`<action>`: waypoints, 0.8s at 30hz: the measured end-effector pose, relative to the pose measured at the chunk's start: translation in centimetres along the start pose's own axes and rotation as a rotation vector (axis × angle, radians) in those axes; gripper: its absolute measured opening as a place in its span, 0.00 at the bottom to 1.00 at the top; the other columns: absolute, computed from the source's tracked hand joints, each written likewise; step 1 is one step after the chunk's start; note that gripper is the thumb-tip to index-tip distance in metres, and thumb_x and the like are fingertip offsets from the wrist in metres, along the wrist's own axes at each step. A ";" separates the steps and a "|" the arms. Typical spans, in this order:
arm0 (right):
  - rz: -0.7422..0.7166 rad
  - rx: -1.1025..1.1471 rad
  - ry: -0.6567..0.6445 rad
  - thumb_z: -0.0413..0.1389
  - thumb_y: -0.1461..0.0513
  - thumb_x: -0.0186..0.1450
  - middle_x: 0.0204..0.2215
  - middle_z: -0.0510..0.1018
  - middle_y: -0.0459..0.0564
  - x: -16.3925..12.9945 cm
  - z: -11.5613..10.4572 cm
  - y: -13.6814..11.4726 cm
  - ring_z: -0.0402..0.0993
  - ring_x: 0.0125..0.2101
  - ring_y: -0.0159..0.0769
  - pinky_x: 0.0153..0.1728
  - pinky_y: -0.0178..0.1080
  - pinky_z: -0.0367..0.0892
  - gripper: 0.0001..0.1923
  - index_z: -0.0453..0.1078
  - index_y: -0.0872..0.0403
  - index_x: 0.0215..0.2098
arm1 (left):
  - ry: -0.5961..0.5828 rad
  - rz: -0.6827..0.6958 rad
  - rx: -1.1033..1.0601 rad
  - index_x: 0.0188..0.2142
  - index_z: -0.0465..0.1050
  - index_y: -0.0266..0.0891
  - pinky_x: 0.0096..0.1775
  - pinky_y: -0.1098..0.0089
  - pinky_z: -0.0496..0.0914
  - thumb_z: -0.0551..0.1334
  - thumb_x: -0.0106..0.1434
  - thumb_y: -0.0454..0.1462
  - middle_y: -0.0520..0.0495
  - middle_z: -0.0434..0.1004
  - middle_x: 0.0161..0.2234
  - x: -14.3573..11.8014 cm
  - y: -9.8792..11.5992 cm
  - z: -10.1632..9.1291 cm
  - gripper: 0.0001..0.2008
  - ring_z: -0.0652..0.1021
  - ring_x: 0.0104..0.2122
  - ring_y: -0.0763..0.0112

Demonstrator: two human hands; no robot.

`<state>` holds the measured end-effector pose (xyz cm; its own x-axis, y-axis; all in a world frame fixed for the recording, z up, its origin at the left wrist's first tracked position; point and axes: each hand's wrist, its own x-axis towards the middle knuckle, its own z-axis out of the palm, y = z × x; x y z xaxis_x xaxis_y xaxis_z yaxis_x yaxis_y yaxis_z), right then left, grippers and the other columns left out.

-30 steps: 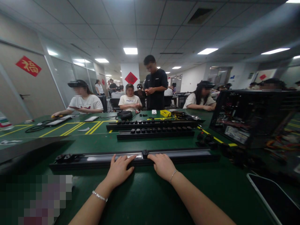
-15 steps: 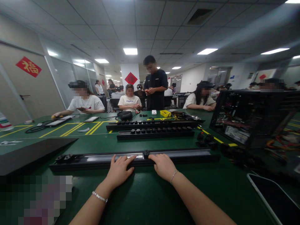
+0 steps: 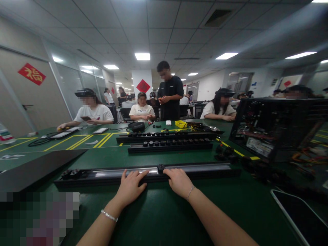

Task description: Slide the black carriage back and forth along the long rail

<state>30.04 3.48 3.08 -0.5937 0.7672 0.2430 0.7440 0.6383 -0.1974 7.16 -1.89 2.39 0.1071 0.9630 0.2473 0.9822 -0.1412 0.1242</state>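
Note:
A long black rail (image 3: 205, 169) with a shiny inner channel lies across the green table (image 3: 159, 215) in front of me. My left hand (image 3: 130, 187) rests flat on its near edge, fingers spread, holding nothing. My right hand (image 3: 179, 181) lies on the rail just right of a small black knob (image 3: 160, 167) that sits in the channel; the fingertips are next to the knob. Two more black knobs (image 3: 70, 173) sit at the rail's left end.
Two shorter black rails (image 3: 169, 145) with rows of knobs lie further back. An open black computer case (image 3: 276, 126) stands at right, loose black parts (image 3: 225, 153) beside it. A tablet (image 3: 302, 215) lies near right, a dark panel (image 3: 36, 167) at left. Several people sit or stand across the table.

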 end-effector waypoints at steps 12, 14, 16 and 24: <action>0.003 -0.020 0.004 0.47 0.66 0.58 0.38 0.75 0.48 -0.3 -0.4 0.1 0.67 0.41 0.37 0.43 0.39 0.54 0.21 0.64 0.46 0.49 | -0.005 0.001 -0.001 0.56 0.56 0.59 0.57 0.46 0.42 0.53 0.59 0.44 0.52 0.72 0.41 0.1 -0.1 0.1 0.24 0.70 0.46 0.65; 0.007 -0.016 -0.001 0.47 0.67 0.58 0.38 0.75 0.48 -0.3 -0.5 0.1 0.67 0.41 0.37 0.43 0.39 0.55 0.21 0.64 0.47 0.49 | -0.010 -0.001 0.004 0.56 0.56 0.58 0.57 0.46 0.42 0.53 0.59 0.44 0.52 0.72 0.42 0.1 0.0 0.1 0.24 0.70 0.47 0.65; 0.013 -0.013 -0.005 0.47 0.67 0.58 0.38 0.75 0.48 -0.2 -0.5 0.1 0.67 0.40 0.37 0.43 0.38 0.55 0.21 0.64 0.48 0.48 | -0.009 -0.003 0.007 0.56 0.57 0.58 0.57 0.47 0.42 0.53 0.59 0.43 0.52 0.72 0.42 0.0 0.0 0.0 0.24 0.70 0.47 0.65; 0.008 -0.016 -0.001 0.48 0.67 0.57 0.37 0.75 0.49 -0.2 -0.4 0.3 0.68 0.40 0.36 0.43 0.37 0.55 0.19 0.65 0.49 0.47 | -0.010 0.000 0.014 0.56 0.57 0.58 0.57 0.47 0.42 0.53 0.59 0.43 0.52 0.72 0.42 0.1 -0.1 0.1 0.24 0.70 0.47 0.65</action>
<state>30.49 3.46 3.38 -0.5880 0.7722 0.2409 0.7535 0.6312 -0.1842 7.09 -1.81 2.31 0.1086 0.9652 0.2379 0.9842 -0.1380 0.1109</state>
